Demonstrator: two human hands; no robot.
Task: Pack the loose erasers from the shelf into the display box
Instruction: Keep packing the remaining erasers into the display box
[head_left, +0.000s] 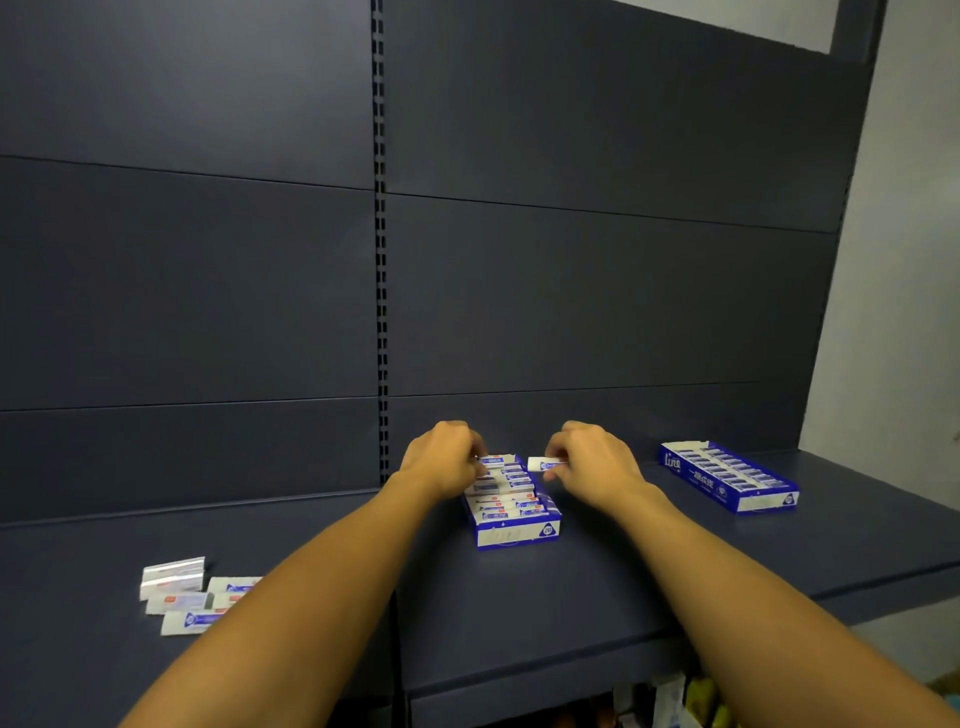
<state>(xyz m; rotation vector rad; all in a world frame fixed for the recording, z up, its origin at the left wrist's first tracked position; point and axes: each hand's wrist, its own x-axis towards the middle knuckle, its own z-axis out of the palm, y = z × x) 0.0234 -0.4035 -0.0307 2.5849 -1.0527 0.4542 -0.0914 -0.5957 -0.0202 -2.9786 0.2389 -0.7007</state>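
Note:
A blue and white display box (517, 535) stands on the dark shelf, partly filled with several wrapped erasers. My left hand (441, 460) is curled over the box's far left corner, fingertips on an eraser (493, 460) in the back row. My right hand (597, 462) pinches one white eraser (540, 463) just above the box's far right corner. Several loose erasers (179, 597) lie in a small pile on the shelf at the left, partly hidden behind my left forearm.
A second display box (727, 475), full of erasers, stands at the right of the shelf (571, 587). Dark back panels rise right behind the boxes. Below the shelf's front edge some packaged goods (675, 701) show.

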